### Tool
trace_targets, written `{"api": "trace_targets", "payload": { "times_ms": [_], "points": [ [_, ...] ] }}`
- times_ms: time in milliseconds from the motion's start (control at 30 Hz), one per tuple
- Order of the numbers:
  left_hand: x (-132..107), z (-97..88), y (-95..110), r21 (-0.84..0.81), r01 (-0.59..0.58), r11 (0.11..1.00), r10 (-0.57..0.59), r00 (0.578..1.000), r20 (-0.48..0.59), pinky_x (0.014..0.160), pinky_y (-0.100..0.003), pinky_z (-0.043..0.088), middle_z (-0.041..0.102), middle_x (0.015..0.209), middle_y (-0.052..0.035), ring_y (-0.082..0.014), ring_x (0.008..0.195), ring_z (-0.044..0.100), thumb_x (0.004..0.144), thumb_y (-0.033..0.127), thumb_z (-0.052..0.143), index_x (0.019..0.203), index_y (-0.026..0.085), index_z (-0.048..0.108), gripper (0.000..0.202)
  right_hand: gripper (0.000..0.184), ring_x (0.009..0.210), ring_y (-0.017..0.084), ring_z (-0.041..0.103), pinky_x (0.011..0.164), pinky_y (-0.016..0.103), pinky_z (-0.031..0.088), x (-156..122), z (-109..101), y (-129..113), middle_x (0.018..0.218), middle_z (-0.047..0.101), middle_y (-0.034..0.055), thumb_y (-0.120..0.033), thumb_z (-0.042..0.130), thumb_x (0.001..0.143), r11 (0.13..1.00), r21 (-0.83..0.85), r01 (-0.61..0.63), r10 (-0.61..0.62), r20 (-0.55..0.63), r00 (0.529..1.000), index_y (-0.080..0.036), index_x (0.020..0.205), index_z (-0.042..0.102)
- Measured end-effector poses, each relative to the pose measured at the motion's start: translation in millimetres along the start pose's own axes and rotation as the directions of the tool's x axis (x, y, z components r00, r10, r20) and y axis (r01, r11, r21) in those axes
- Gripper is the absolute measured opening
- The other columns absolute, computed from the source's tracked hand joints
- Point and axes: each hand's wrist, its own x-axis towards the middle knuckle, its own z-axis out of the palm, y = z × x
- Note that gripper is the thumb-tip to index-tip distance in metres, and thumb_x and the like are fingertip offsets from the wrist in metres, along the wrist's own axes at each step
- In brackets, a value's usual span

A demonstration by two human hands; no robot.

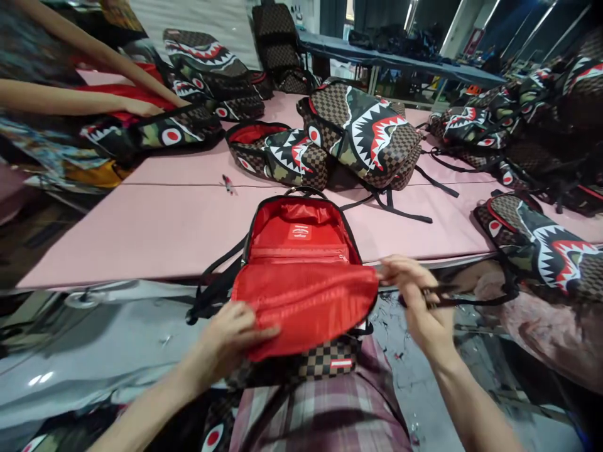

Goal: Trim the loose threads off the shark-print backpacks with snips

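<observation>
An unzipped backpack point(301, 210) with a red lining leans on the table edge and my lap, its front panel point(306, 307) folded down toward me. My left hand point(235, 333) grips the panel's left edge, with one finger lying over the red lining. At the panel's right corner, the fingertips of my right hand point(419, 301) are pinched together at the edge. Dark thread snips point(436, 296), somewhat blurred, sit in that same hand, pointing right. A zipped inner pocket and a red label show inside the bag.
Several shark-mouth backpacks stand on the pink table point(155, 232), including a large one point(367, 135) behind mine and another point(541, 242) at right. Small red snips point(227, 183) lie at left. A co-worker's hands point(146, 108) reach into a bag at far left.
</observation>
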Motion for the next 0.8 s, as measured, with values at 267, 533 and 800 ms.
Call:
{"api": "trace_targets", "payload": {
  "times_ms": [267,533,800],
  "points": [
    [-65,34.5,13,0.091,0.117,0.989,-0.124,0.99,0.072,0.081,-0.036,0.033,0.059,0.073,-0.0026,-0.0191,0.079,0.047,0.091,0.022,0.036,0.117,0.031,0.059,0.035,0.029,0.047,0.011,0.045,0.049,0.023,0.037,-26,21,82,0.049,0.05,-0.0033,-0.04,0.055,0.078,0.844,-0.156,-0.513,0.531,0.109,0.841,-0.013,0.079,0.065],
    [-51,40.5,8,0.064,0.045,0.997,-0.058,0.976,0.21,0.084,-0.036,0.032,0.063,0.082,-0.0036,-0.0178,0.08,0.047,0.092,0.018,0.033,0.127,0.025,0.049,0.04,0.034,0.051,0.008,0.034,0.049,0.021,0.029,-19,38,84,0.054,0.04,-0.0049,-0.047,0.065,0.067,0.752,0.064,-0.657,0.617,0.284,0.734,-0.017,0.065,0.052],
    [39,-4.1,-25,-0.307,0.301,0.903,-0.141,0.882,0.449,0.06,-0.021,0.042,0.068,0.08,-0.0006,-0.0134,0.066,0.058,0.086,0.051,0.041,0.104,0.026,0.066,0.039,0.044,0.052,0.007,0.022,0.048,0.022,0.02,-38,48,106,0.054,0.027,-0.0075,-0.054,0.068,0.059,0.718,0.065,-0.693,0.657,0.262,0.706,-0.019,0.059,0.041]
  ]
}}
